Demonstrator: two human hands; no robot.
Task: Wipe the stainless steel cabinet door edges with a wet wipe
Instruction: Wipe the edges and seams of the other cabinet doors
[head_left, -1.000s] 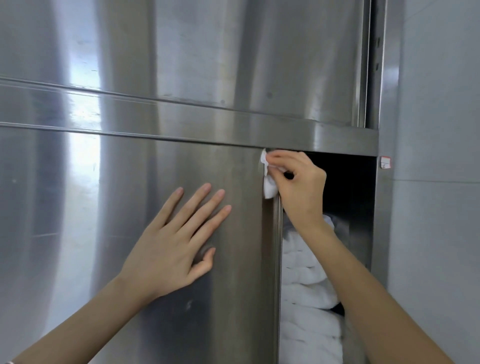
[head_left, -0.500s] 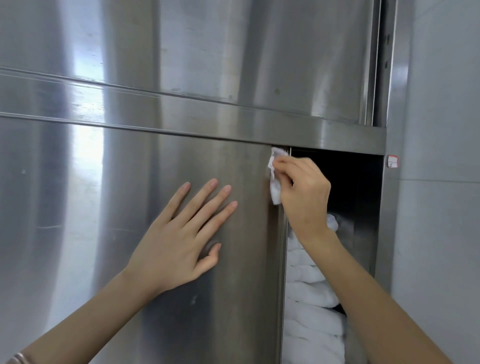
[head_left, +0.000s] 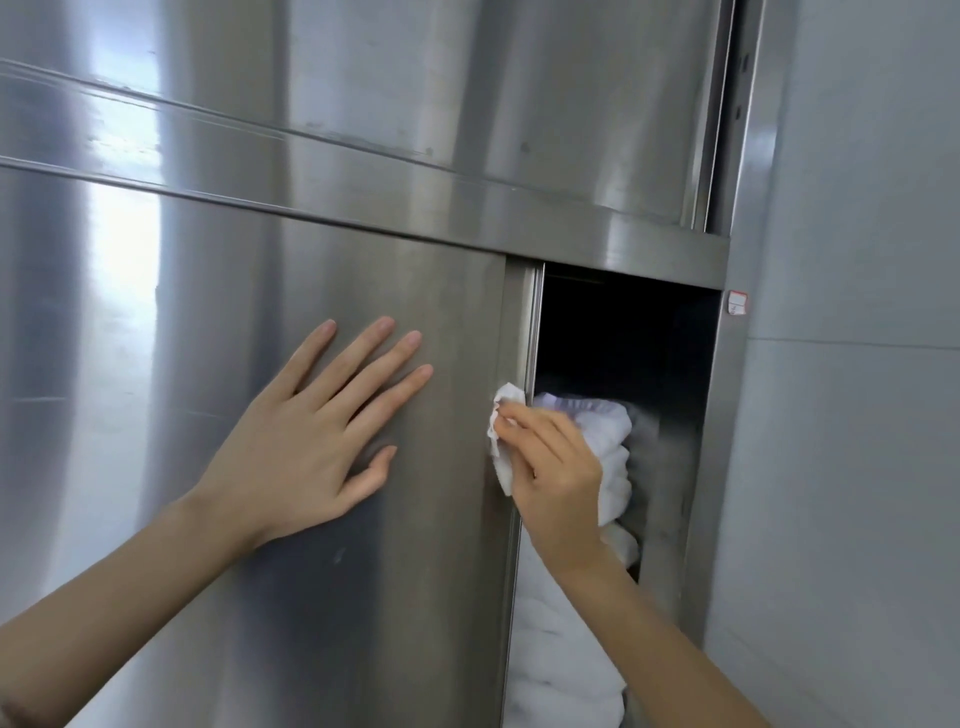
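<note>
A stainless steel sliding cabinet door (head_left: 249, 322) fills the left and middle of the head view, slid partly open. Its vertical right edge (head_left: 522, 332) runs down beside a dark opening. My right hand (head_left: 558, 478) pinches a crumpled white wet wipe (head_left: 503, 441) and holds it against that edge, roughly a third of the way down from the top rail. My left hand (head_left: 311, 441) lies flat on the door face with fingers spread, left of the edge.
Stacked white folded towels (head_left: 597, 457) fill the cabinet opening behind my right hand. A horizontal steel rail (head_left: 571, 228) caps the door, with an upper cabinet door (head_left: 467, 93) above. A grey tiled wall (head_left: 857, 364) stands to the right, with a small red-and-white label (head_left: 736, 303) on the frame.
My right hand has slid the wipe down the door edge from the top corner under the rail to a lower spot. My left hand stays flat on the door.
</note>
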